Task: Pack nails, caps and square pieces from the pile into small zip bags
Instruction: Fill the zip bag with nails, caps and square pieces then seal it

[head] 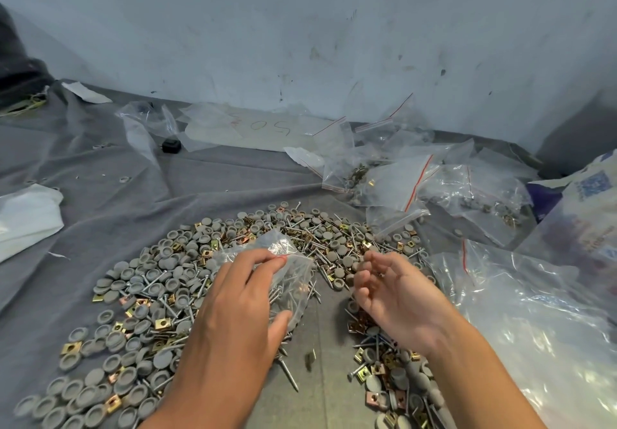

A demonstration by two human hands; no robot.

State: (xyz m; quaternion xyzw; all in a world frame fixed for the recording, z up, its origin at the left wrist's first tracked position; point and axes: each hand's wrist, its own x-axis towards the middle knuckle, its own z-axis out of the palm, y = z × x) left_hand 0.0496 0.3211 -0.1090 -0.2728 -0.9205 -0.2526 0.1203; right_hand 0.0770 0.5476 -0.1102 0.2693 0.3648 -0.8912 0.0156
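- Clear plastic, crinkled and shiny, made up the small zip bag [287, 271] that the left hand [240, 302] pinched by its red-lined mouth, with the fingers on top and the thumb tucked under the lower edge.
- The bag lay over the middle of the pile [200, 278], and a bundle of nails [293, 292] showed through it, their length running roughly from the mouth down towards the person.
- The right hand [397, 292] hovered just beside the bag's open side, palm turned in and fingers loosely curled; I could not tell whether it cupped a small piece or held nothing.
- The bag's mouth faced right, towards that curled hand, so the right hand was the nearer one for dropping parts in, and my guess was that filling was under way rather than sealing.
- Grey caps [110, 365] and brass square pieces [163, 322] lay thick on the grey cloth [100, 175] to the left, in front and at the lower right, all within easy reach.
- Filled bags [394, 181] sat well apart at the far right, near the wall [300, 28].
- One loose nail [288, 373] lay on bare cloth between the two wrists, pointing away to the lower right.
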